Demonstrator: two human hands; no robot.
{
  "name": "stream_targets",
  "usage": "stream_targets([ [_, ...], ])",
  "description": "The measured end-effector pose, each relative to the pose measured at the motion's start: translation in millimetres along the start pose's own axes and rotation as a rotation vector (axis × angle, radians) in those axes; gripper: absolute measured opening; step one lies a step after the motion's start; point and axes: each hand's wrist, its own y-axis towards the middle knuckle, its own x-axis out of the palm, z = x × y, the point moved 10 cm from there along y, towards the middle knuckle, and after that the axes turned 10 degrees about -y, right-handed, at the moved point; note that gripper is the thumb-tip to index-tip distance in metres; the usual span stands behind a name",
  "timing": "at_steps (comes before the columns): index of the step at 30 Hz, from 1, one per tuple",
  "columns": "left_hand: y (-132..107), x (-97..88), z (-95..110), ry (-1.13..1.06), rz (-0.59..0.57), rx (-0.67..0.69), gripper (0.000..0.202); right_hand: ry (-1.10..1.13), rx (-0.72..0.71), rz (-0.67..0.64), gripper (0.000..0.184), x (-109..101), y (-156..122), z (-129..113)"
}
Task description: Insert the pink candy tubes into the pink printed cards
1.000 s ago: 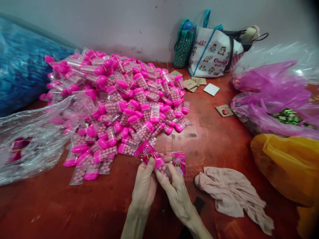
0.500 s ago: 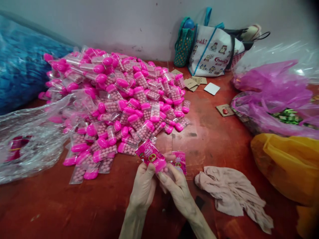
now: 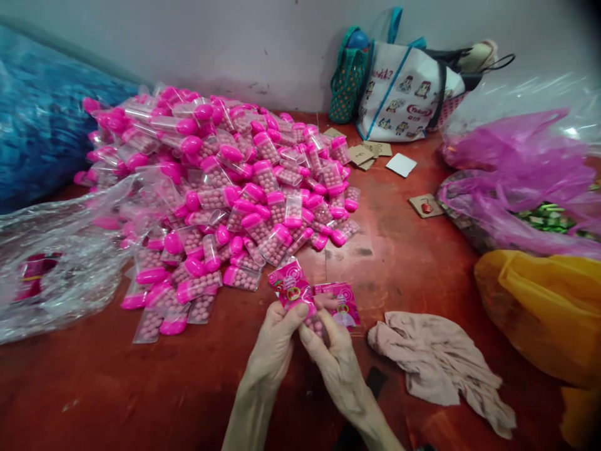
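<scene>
A white Yakult tote bag (image 3: 407, 94) stands beside a teal polka-dot bottle pouch (image 3: 347, 88) by the wall (image 3: 225, 44); a crumpled pinkish cloth (image 3: 436, 357) lies near a yellow-orange plastic bag (image 3: 539, 313).

One camera sits on the head. From near, it looks forward and down at the left hand (image 3: 275, 343) and right hand (image 3: 332, 352)
</scene>
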Motion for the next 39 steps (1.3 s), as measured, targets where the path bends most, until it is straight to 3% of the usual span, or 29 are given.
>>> stream_targets([
  [4,-3.0,-5.9,-6.5,-0.030,0.060,0.003,0.020,0.142,0.001,0.062,0.017,-3.1,-0.1,2.1],
  [10,-6.3,-7.4,-3.5,-0.120,0.165,0.090,0.024,0.015,0.026,0.124,0.018,-5.2,-0.1,-0.2],
  [15,-6.2,-3.1,0.2,0.019,0.118,0.090,0.020,0.218,0.047,0.079,0.017,0.0,-0.8,1.1],
  [18,-7.4,-10.3,1.3,0.014,0.142,0.086,0.018,0.281,0.068,0.047,0.017,5.9,-1.6,3.9],
  [22,-7.5,-16.4,6.3,-0.035,0.188,0.105,0.017,0.154,0.060,0.048,0.019,10.1,-3.4,2.3],
  [27,-4.6,-8.1,6.4,-0.018,0.165,0.048,0.012,0.027,0.051,0.023,0.019,10.5,-4.7,-4.0],
  [31,-4.7,1.9,-1.1,0.031,0.059,-0.035,0.014,0.058,0.042,0.049,0.022,2.3,-4.8,-6.0],
  [35,-7.5,-0.4,-6.9,0.024,0.010,-0.058,0.026,0.189,0.082,0.030,0.021,1.8,-2.6,2.3],
  [39,-7.0,-10.2,3.5,-0.012,0.094,0.040,0.035,0.304,0.088,0.002,0.022,4.5,1.7,3.6],
])
